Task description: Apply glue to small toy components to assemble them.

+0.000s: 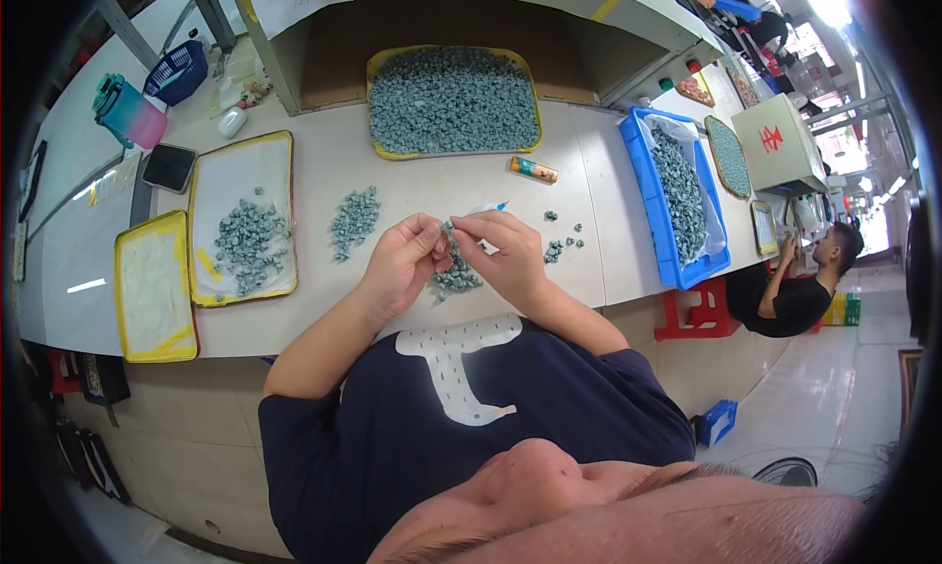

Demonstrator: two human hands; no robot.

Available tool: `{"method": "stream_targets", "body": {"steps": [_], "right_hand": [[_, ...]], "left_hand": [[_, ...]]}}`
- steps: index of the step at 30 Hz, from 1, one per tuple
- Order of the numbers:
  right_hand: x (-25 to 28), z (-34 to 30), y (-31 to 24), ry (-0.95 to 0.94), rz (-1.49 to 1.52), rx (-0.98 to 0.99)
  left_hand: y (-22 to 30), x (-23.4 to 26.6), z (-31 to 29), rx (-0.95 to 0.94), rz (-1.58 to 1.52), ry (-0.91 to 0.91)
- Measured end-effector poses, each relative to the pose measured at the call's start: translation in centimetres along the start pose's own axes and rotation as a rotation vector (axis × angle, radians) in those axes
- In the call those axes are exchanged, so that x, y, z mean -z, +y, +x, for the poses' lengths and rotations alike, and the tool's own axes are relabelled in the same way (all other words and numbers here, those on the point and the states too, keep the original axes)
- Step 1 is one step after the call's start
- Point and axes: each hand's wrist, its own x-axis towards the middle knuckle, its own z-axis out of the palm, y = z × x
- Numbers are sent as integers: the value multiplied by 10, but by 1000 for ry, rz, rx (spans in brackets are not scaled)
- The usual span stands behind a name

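Note:
My left hand (pixel 405 260) and my right hand (pixel 507 255) meet above the table, fingertips pinched together. Between them is a small blue-green piece (pixel 448 226), too small to make out in detail. Just below the hands lies a pile of similar pieces (pixel 457 277), partly covered by my fingers. Behind my right hand a blue tip (pixel 502 206) on something white shows; whether the hand touches it is hidden. A second pile of pieces (pixel 354 222) lies left of my left hand, and a few loose ones (pixel 554 251) lie to the right.
A yellow-edged tray full of blue-green pieces (pixel 453 98) sits in the shelf opening, near an orange-green tube (pixel 534 169). Left are two yellow-rimmed trays (pixel 240 152) (pixel 157 287), a phone (pixel 169 167) and a bottle (pixel 128 112). Right stands a blue crate (pixel 648 196); beyond, a person (pixel 790 289) sits.

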Motion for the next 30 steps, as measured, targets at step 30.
{"method": "stream_targets", "body": {"steps": [30], "right_hand": [[-28,-13,5,-155,543,-450]], "left_hand": [[28,10,-22,-207,622,49]]}}
